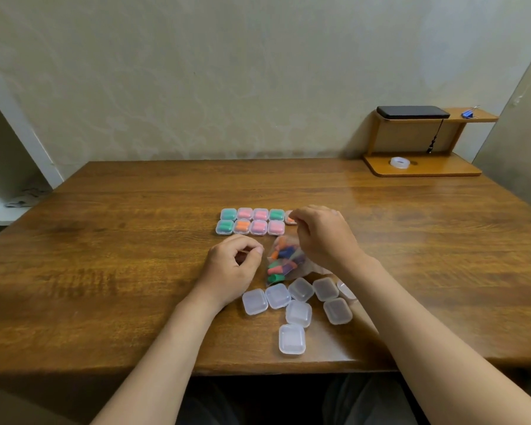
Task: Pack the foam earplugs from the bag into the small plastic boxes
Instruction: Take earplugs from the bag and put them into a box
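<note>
The bag (284, 260) of earplugs (281, 268) lies mid-counter (105, 240), with the filled boxes (252, 220) at its 12 o'clock and the empty boxes (292, 338) at its 6. The right hand (322, 237) hangs over an orange box (288, 218) at the top row's 3 o'clock end, fingers (301, 214) bent onto it. I cannot tell whether they grip it. It probably wants squaring against its green neighbour, lid flat. The left hand (230, 268), at the bag's 9 o'clock, is curled, thumb to forefinger — pinching anything, I cannot tell.

"Where are the hands?"
"Both forearms reach in from the near side. The left hand (232, 265) lies low, fingers curled to the thumb. The right hand (322, 234) is farther off, fingertips bent down."
</note>
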Demonstrator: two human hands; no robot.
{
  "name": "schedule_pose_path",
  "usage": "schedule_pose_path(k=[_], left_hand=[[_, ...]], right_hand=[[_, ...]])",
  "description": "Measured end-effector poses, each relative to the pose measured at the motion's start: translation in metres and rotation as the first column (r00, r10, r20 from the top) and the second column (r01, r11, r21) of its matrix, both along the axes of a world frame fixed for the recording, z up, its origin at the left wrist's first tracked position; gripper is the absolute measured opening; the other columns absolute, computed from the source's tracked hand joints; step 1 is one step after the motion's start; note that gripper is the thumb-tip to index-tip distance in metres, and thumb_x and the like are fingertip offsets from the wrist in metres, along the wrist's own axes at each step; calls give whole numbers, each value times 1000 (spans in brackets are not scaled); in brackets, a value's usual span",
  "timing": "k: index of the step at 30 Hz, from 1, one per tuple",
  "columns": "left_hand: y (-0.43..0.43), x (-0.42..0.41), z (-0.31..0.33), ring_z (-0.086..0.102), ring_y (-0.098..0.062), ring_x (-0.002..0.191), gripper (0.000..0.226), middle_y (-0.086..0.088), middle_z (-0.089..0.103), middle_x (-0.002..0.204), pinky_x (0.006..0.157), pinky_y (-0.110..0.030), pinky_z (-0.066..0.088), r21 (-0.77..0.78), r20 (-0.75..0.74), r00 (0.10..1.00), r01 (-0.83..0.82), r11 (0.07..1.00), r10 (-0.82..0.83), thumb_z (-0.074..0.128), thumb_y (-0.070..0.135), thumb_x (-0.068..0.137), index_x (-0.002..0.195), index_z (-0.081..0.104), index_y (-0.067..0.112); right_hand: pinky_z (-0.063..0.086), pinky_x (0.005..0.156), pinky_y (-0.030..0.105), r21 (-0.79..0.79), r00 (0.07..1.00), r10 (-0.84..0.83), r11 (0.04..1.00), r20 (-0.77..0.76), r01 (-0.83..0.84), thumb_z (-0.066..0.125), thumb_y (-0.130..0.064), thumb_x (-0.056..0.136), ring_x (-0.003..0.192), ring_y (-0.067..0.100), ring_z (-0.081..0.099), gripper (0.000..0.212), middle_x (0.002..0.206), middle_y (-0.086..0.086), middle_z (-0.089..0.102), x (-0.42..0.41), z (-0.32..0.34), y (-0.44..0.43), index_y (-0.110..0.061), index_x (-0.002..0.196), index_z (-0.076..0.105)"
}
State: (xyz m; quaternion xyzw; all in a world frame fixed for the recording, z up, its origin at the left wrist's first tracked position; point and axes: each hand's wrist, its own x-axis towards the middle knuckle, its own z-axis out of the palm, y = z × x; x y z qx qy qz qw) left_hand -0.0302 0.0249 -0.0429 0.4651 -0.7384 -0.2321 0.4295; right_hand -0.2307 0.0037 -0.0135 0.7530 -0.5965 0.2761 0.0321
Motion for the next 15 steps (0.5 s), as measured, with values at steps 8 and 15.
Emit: schedule_pose_path(k=[8, 15], left_hand=[[38, 15, 19, 50, -2, 101, 25, 20, 51, 102, 84, -20, 46, 126, 472, 867, 111, 986, -158, 70, 37, 81, 101, 55, 36], [47, 17, 19, 50, -3, 105, 42, 20, 50, 108, 90, -28, 51, 258, 536, 819, 70, 964, -203, 73, 39, 77, 111, 50, 38]], right_hand=[[56, 86, 42, -91, 993, 69, 994, 99, -60, 55, -9, 97, 97, 22, 66, 24, 107, 6, 74, -6, 7, 22, -10, 115, 71], [56, 85, 40, -92, 986, 93, 992, 136, -81, 56, -8, 96, 95, 21, 66, 23, 107, 5, 74, -6, 9, 38, -11, 113, 72]])
